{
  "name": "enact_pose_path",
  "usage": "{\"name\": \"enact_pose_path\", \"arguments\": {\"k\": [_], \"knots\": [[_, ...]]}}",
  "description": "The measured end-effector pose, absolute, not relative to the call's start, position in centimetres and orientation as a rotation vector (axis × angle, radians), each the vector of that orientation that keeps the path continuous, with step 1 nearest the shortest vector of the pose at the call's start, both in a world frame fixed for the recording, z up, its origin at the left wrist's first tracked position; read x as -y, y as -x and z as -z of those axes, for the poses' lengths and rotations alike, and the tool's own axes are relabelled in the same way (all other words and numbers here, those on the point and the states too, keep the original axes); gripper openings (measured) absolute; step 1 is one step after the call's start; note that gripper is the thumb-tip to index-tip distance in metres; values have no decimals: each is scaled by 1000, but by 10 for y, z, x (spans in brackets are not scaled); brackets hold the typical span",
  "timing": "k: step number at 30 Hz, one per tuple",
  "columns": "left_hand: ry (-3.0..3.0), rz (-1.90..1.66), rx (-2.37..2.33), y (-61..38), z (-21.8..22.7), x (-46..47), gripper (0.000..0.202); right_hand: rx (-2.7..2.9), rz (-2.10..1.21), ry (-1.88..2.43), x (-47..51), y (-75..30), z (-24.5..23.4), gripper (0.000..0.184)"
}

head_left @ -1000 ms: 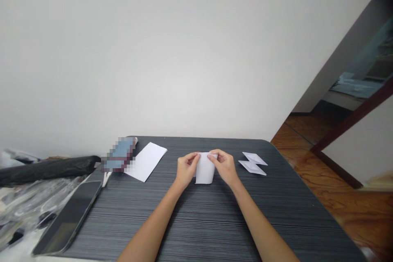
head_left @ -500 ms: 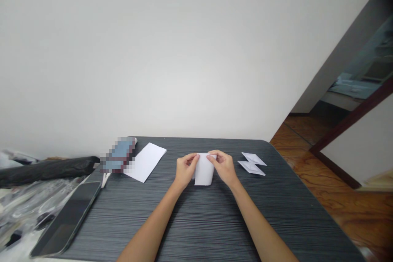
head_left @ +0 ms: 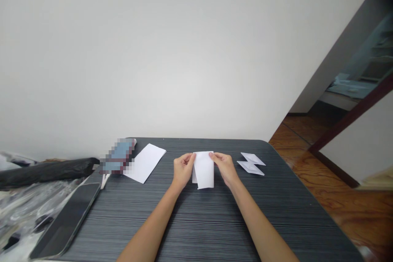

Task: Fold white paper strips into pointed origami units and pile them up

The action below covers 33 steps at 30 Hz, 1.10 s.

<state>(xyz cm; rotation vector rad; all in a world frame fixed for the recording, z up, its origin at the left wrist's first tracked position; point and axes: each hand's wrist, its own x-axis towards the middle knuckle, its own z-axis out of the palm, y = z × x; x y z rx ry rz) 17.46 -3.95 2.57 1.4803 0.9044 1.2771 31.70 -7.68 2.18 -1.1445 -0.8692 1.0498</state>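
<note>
A sheet of white paper (head_left: 204, 170), doubled over at its top edge, hangs between my hands above the dark table. Its front flap sits slightly askew, so a strip of the back layer shows at the lower left. My left hand (head_left: 183, 168) pinches the upper left corner between thumb and fingers. At the upper right corner, my right hand (head_left: 225, 167) grips the fold the same way. Right of my hands lie two folded white paper pieces (head_left: 251, 163) with slanted, pointed ends. More flat white paper (head_left: 146, 163) rests to the left.
The dark, lined table (head_left: 196, 225) stands against a pale wall. On its left are a dark smartphone (head_left: 69, 221) and a blurred-out bluish object (head_left: 119, 155). Clear plastic bags (head_left: 33, 204) and a black roll (head_left: 46, 174) lie beyond the left edge. Wooden floor (head_left: 337, 172) shows at right.
My hands have spread slightly apart along the fold. The paper's front flap has turned more squarely toward me, and a strip of the back layer now shows at left.
</note>
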Motion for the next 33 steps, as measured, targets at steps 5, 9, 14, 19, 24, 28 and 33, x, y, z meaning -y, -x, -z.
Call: {"name": "enact_pose_path", "arguments": {"k": [5, 9, 14, 19, 24, 28, 33], "knots": [[-1334, -1326, -913, -176, -23, 36, 25, 930, -1213, 1150, 79, -316, -24, 30], [-1218, -1354, -913, -176, -20, 33, 24, 957, -1235, 1171, 81, -314, -25, 33], [-1119, -1422, -919, -175, -20, 30, 24, 951, -1205, 1224, 83, -311, -29, 33], [-1045, -1526, -912, -171, -18, 25, 25, 1023, -1224, 1233, 86, -307, -33, 31], [-1105, -1578, -964, -166, -11, 16, 26, 1149, -1143, 1267, 85, -308, -31, 26], [-1371, -1545, -1018, -162, -13, 13, 30, 1274, -877, 1411, 83, -316, -26, 23], [-2420, -1554, -926, -160, -33, 34, 31, 1548, -410, 1582, 87, -319, -24, 22]]}}
